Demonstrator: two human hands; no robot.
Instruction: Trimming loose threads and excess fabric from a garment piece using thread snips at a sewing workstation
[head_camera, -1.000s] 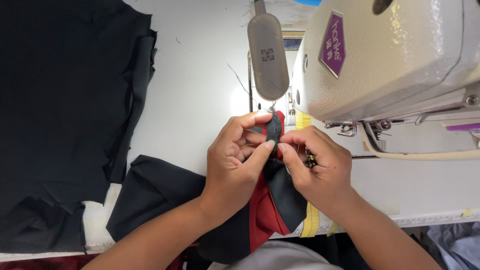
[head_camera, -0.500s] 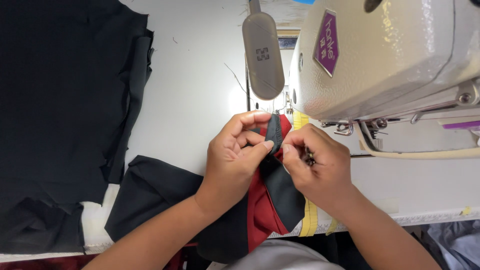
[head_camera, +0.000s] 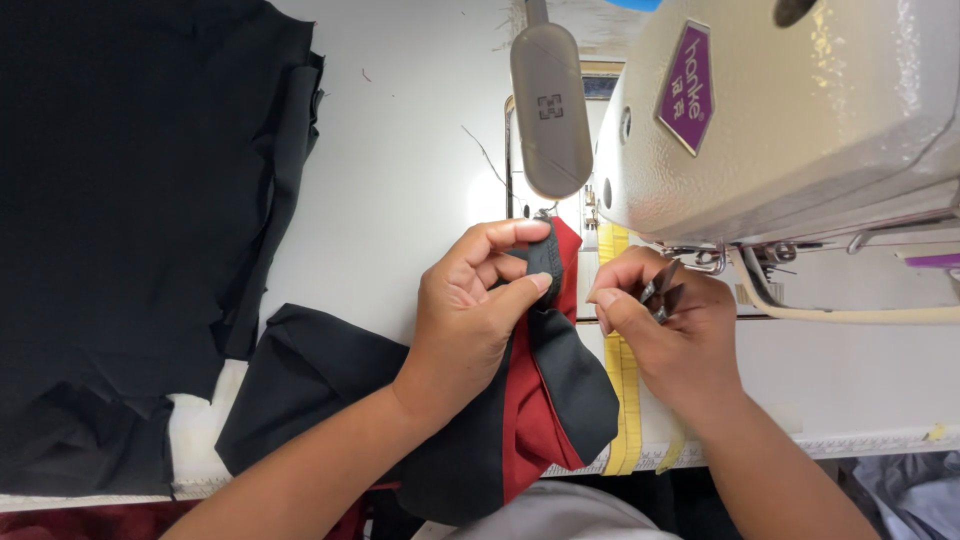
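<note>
White worktop (head_camera: 400, 150) runs under a cream sewing machine (head_camera: 800, 120) at the far right, with a grey lamp head (head_camera: 551, 110) hanging over the needle area. Near the middle, the left hand (head_camera: 470, 320) has its grip clamped on the far tip of a black-and-red fabric piece (head_camera: 560, 390), thumb and forefinger pinching the folded end just below the lamp. That piece runs lengthwise from far to near, its narrow end pointing away toward the machine, its wider end spilling off the near edge. Just right of it, the right hand (head_camera: 665, 330) is closed around small metal snips (head_camera: 662, 290). Yellow tape measure (head_camera: 622, 360) lies beneath. Black cloth stack (head_camera: 130, 200) sits far left.
</note>
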